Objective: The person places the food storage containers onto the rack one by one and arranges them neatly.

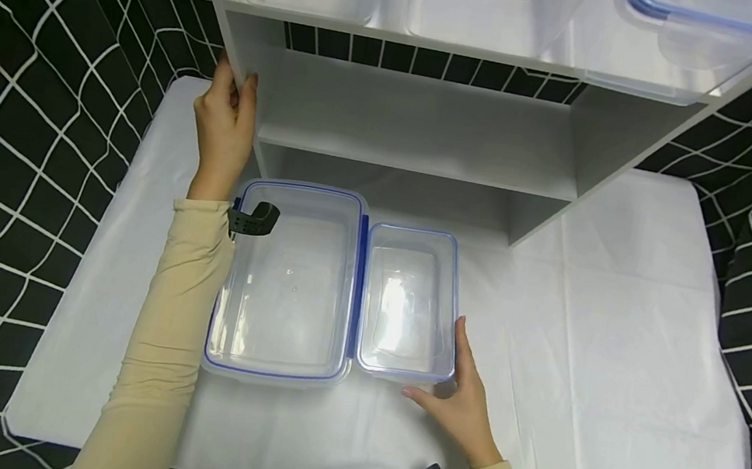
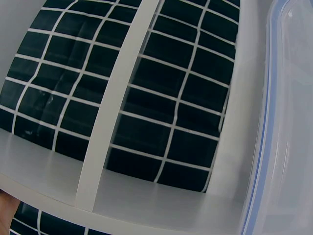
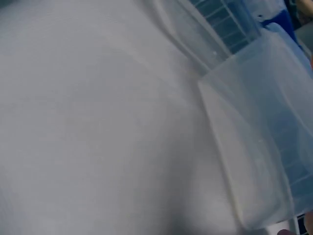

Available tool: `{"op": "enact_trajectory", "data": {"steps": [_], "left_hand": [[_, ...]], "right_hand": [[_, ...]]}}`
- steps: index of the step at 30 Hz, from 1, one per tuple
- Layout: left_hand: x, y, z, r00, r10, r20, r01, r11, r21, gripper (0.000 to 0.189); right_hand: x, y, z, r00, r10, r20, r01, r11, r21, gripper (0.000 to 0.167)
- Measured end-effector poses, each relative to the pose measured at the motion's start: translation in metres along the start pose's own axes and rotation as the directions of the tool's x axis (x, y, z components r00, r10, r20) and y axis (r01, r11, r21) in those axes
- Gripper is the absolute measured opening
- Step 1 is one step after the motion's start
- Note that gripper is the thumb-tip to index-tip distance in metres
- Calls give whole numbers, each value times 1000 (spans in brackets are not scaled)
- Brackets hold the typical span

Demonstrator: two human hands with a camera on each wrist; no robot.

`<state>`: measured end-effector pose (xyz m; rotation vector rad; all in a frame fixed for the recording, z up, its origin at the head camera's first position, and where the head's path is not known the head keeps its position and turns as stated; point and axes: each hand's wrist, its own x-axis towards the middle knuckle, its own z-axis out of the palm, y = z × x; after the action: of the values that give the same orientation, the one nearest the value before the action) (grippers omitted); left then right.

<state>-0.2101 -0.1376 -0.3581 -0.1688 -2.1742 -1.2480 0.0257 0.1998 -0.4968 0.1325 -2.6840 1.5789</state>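
My left hand [image 1: 223, 126] holds the left side panel [image 1: 259, 111] of a white shelf unit, thumb on the inner side and fingers on the outer. Beside that forearm a large clear food container [image 1: 293, 279] with a blue-edged lid lies on the white-covered table. A smaller clear food container [image 1: 406, 301], also blue-edged, sits against its right side. My right hand [image 1: 461, 401] is at the small container's near right corner, index finger straight along the side and thumb spread by the front. In the right wrist view, only fingertips [image 3: 283, 232] show beside the small container [image 3: 259, 142].
The shelf unit's middle board [image 1: 418, 122] spans the back of the table. On its top board stand several clear containers, one with a blue-rimmed lid [image 1: 720, 11]. White cloth [image 1: 647, 377] covers the table. Black walls with white grid lines [image 1: 28, 145] close in the sides.
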Motion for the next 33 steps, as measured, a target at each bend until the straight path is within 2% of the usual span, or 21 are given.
{"op": "enact_trajectory", "data": {"steps": [3, 7, 13, 17, 22, 24, 30, 33], "left_hand": [[0, -1, 0, 1000, 2, 1, -2, 1000, -3, 35], [0, -1, 1, 1000, -3, -6, 3, 1000, -3, 34], [1, -1, 2, 999, -25, -20, 24, 1000, -19, 33], [0, -1, 2, 1000, -21, -18, 20, 1000, -12, 33], [0, -1, 2, 1000, -3, -8, 3, 1000, -6, 32], [0, -1, 2, 1000, -9, -15, 9, 1000, -5, 32], [0, -1, 3, 999, -20, -30, 20, 1000, -1, 31], [0, -1, 2, 1000, -13, -18, 14, 1000, 3, 32]], "right_hand": [[-1, 2, 4, 1000, 7, -8, -7, 1000, 9, 126], [0, 2, 9, 999, 1, -42, -1, 1000, 20, 128], [2, -17, 9, 996, -47, -77, 49, 998, 26, 122], [3, -21, 10, 989, -105, -103, 108, 994, 20, 120], [6, -16, 9, 962, -234, -145, 239, 971, 25, 117], [7, -14, 9, 956, -253, -148, 261, 965, 35, 117], [11, -11, 8, 963, -244, -113, 252, 966, 61, 119], [12, -11, 10, 971, -210, -112, 219, 973, 77, 121]]}}
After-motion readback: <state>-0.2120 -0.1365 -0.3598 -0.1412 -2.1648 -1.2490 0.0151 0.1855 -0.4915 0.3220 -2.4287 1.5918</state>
